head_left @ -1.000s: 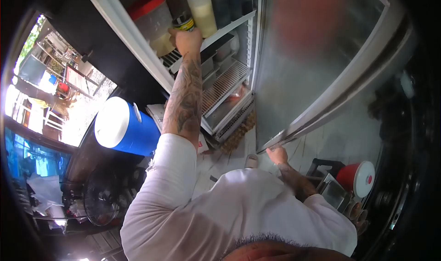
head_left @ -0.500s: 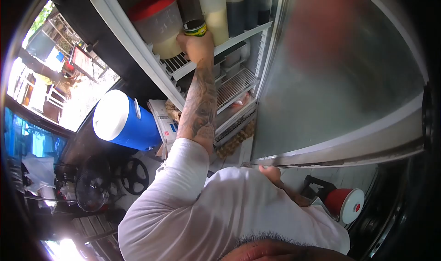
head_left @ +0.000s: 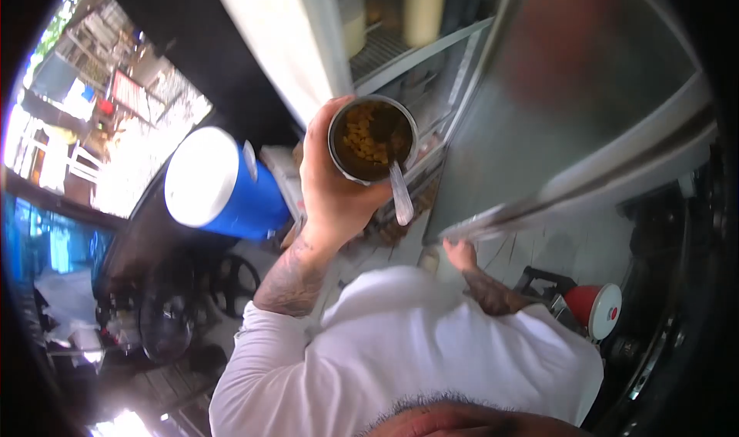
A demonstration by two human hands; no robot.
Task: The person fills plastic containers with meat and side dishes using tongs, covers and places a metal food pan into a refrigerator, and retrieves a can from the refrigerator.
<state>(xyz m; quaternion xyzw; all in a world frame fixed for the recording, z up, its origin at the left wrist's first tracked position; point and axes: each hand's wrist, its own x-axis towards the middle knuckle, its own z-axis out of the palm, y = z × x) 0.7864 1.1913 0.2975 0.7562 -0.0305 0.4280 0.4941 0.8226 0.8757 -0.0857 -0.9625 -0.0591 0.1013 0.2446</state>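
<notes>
My left hand point(head_left: 331, 195) is wrapped round an open tin can point(head_left: 336, 151), held up in front of my chest. Yellow kernels point(head_left: 360, 135) that look like corn lie inside it, partly in shadow. A spoon point(head_left: 401, 198) stands in the can, its handle leaning out over the rim towards me. Lower on the right, my right hand point(head_left: 460, 254) grips the edge of the glass fridge door point(head_left: 500, 218), which stands open; some of its fingers are hidden.
The open fridge shelf point(head_left: 419, 60) holds blurred containers, among them a pale-filled bottle point(head_left: 423, 14). A blue cooler point(head_left: 250, 195) with a white lid stands on the left, near a fan point(head_left: 165, 314). A red-and-white jug point(head_left: 596, 310) is at the right.
My left hand has brought the can out of the fridge and down towards me, so its contents and spoon now show. The fridge door has swung somewhat, with my right hand at its edge.
</notes>
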